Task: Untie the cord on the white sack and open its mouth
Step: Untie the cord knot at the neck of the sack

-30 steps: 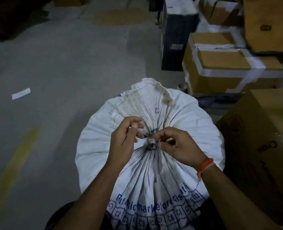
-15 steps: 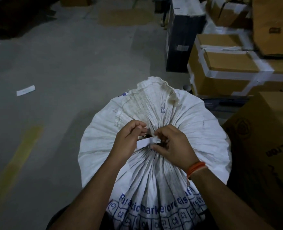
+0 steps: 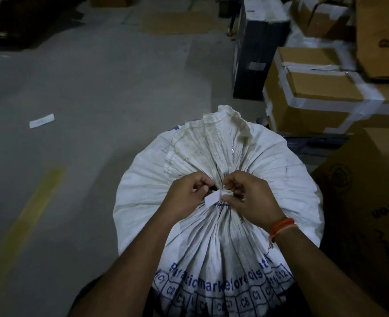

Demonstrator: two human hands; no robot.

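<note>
Both hands meet at the tied neck of the white sack (image 3: pixel 211 229), which stands on the concrete floor (image 3: pixel 86 88) directly in front of the person, with its right side close to a cardboard box (image 3: pixel 367 202). The left hand (image 3: pixel 184 197) is curled, its fingertips pinched together at the left side of the knot, and the right hand (image 3: pixel 248 197) is curled in the same way at the right side. A flat white cord (image 3: pixel 214 199) — it looks more like a strip of tape than a round string — goes around the gathered cloth, and one loose end of it sticks out toward the left hand. I cannot tell exactly which finger holds which part of the cord, because the knot is small and partly covered.

The relation that matters: the knot lies between the two hands, on the side of the neck that faces the person, and the cord runs left to right across the neck. The pleats of the sack go the other way, from the person up to the bunched mouth (image 3: pixel 221 133), which lies beyond the knot, toward the far side of the sack. Both hands are equally near. In my judgement the untying step is in progress, the mouth is not yet open, and the next pull should go sideways along the cord — not up.
</note>
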